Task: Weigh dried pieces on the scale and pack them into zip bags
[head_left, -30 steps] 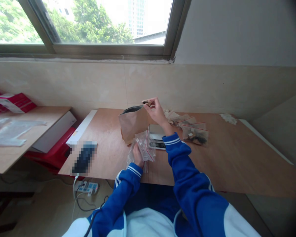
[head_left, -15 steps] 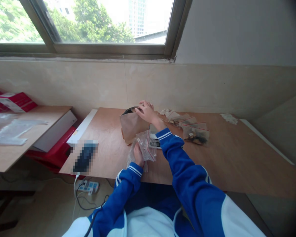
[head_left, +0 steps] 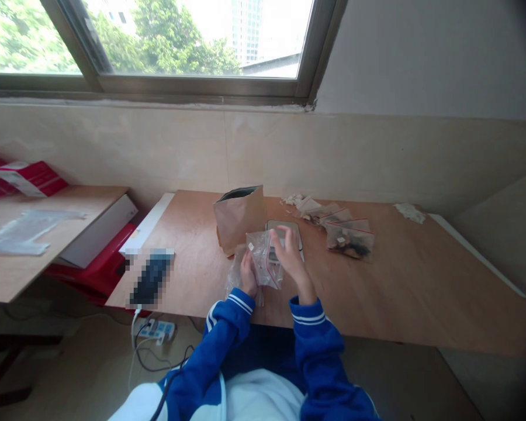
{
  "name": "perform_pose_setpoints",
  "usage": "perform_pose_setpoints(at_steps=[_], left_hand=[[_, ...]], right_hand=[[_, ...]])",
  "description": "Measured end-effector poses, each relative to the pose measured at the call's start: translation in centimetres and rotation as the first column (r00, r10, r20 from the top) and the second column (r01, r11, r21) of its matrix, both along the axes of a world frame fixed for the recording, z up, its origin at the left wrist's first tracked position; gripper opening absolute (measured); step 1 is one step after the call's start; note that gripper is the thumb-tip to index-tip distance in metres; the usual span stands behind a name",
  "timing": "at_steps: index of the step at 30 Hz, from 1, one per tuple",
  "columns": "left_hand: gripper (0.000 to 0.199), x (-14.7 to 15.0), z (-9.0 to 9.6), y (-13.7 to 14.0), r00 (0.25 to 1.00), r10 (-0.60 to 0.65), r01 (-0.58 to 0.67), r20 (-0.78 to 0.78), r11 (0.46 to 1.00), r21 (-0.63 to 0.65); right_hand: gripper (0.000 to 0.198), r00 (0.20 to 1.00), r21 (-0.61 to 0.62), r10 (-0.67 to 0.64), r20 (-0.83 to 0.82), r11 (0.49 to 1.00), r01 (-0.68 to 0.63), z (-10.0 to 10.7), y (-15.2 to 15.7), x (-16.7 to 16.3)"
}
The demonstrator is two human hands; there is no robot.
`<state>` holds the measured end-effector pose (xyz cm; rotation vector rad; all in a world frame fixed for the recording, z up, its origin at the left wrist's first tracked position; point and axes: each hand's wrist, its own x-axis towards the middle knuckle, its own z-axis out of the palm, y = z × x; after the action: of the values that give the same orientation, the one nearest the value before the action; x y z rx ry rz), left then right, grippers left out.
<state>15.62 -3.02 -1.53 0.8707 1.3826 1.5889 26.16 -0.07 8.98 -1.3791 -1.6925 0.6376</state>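
My left hand (head_left: 248, 273) is closed on a clear zip bag (head_left: 263, 254) with a red seal line and a small white label, near the table's front edge. Beside that bag my right hand (head_left: 289, 251) is raised, its fingers apart and curved; whether a fingertip touches the plastic is hard to see. Behind the left hand stands an open brown paper bag (head_left: 239, 219) with a dark inside. A small flat scale (head_left: 296, 229) lies partly hidden behind the right hand. More clear plastic (head_left: 234, 275) lies under the left hand.
Filled zip bags (head_left: 349, 238) with dark, dried-looking pieces lie right of the scale. Pale scraps (head_left: 293, 200) and a white crumpled piece (head_left: 409, 213) lie near the wall. A phone (head_left: 151, 279) with a cable is at the left edge. Another table (head_left: 92, 202) stands further left.
My right hand has come out of the paper bag's mouth, back and down to beside the zip bag. The paper bag's opening and the scale now show more. My left hand stays nearly still.
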Motion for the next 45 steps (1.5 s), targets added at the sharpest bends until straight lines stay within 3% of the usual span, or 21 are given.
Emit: perform_pose_setpoints(at_steps=[2, 4, 10, 15, 18, 21, 25, 29, 32, 35, 37, 40, 42, 45], left_hand=[[0.037, 0.2, 0.7, 0.1, 1.0, -0.008, 0.008, -0.006, 1.0, 0.019], [0.034, 0.3, 1.4, 0.1, 0.999, -0.032, 0.033, -0.021, 0.999, 0.043], [0.03, -0.1, 4.3, -1.1, 0.986, -0.119, 0.129, -0.115, 0.988, 0.082], [0.034, -2.2, 6.1, -2.5, 0.964, -0.19, 0.2, -0.185, 0.979, 0.034], [0.041, -3.4, 6.0, -2.7, 0.946, -0.262, 0.253, -0.191, 0.965, -0.07], [0.045, -4.4, 5.2, -2.2, 0.941, -0.24, 0.217, -0.239, 0.969, -0.117], [0.046, -6.6, 3.9, -0.5, 0.931, -0.216, 0.189, -0.295, 0.975, -0.117], [0.041, -9.1, 3.4, 0.9, 0.901, -0.233, 0.2, -0.366, 0.972, -0.128], [0.028, -9.9, 3.6, 0.9, 0.881, -0.147, 0.119, -0.449, 0.989, -0.09], [0.03, -9.6, 4.0, 0.0, 0.854, -0.02, 0.017, -0.52, 1.0, -0.011], [0.033, -8.8, 4.0, -0.9, 0.801, 0.029, 0.005, -0.598, 0.999, 0.054], [0.033, -7.0, 3.2, -2.4, 0.618, -0.015, 0.147, -0.786, 0.984, 0.097], [0.034, -5.7, 2.0, -3.1, 0.483, -0.096, 0.232, -0.87, 0.972, 0.022], [0.035, -4.0, -0.5, -3.6, 0.319, -0.147, 0.172, -0.936, 0.98, -0.095]], right_hand=[[0.045, 0.997, -0.212, 0.03, -0.069, 0.976, -0.044, -1.9, -1.0, 1.0], [0.05, 0.984, -0.309, 0.051, -0.173, 0.945, -0.103, -2.8, -1.3, 2.0], [0.059, 0.95, -0.322, -0.032, -0.31, 0.944, -0.073, -2.6, -0.8, 3.0], [0.062, 0.973, -0.369, -0.149, -0.177, 0.926, 0.074, -3.1, -1.7, 1.1], [0.059, 0.989, -0.294, -0.135, -0.068, 0.95, 0.109, -4.0, -1.8, 0.0], [0.05, 0.998, -0.212, -0.061, -0.017, 0.976, 0.056, -5.6, -1.9, -1.2], [0.042, 0.999, -0.258, 0.004, 0.05, 0.966, 0.009, -7.8, -2.2, -2.9], [0.038, 0.995, -0.262, -0.01, 0.094, 0.965, 0.035, -9.3, -2.5, -3.9], [0.038, 0.994, -0.277, 0.01, 0.108, 0.961, 0.021, -9.7, -3.0, -4.2], [0.038, 0.995, -0.314, 0.016, 0.097, 0.949, 0.016, -9.5, -3.5, -4.5], [0.036, 0.998, -0.302, -0.03, 0.047, 0.952, 0.042, -9.2, -3.8, -4.5], [0.03, 0.992, -0.176, -0.128, -0.009, 0.976, 0.124, -8.9, -3.7, -3.8], [0.028, 0.978, -0.056, -0.207, -0.024, 0.977, 0.205, -8.9, -3.1, -2.4], [0.028, 0.948, 0.048, -0.317, -0.04, 0.947, 0.319, -8.9, -1.3, 1.2]])
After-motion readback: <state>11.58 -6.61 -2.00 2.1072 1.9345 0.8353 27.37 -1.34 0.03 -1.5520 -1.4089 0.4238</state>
